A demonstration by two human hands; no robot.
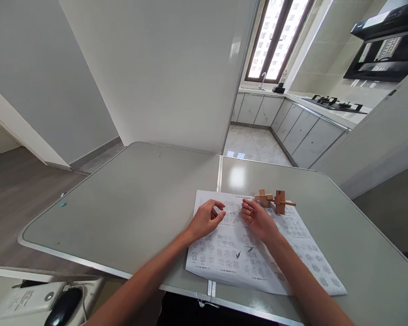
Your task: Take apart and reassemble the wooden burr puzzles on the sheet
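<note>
Left hand [206, 220] over printed sheet [229, 253], lower center, fingers slightly parted — right hand [258, 220] curled near wooden blocks [279, 203], grip can't tell.

One head cam, worn at the near edge of the table [98, 213], pitched forward and down over the left hand [206, 219] and right hand [259, 222]. Close and wide from where I'm standing: hands land just below mid-frame, table spans most of the width, sightline runs out to the window [265, 43], upper right.
</note>
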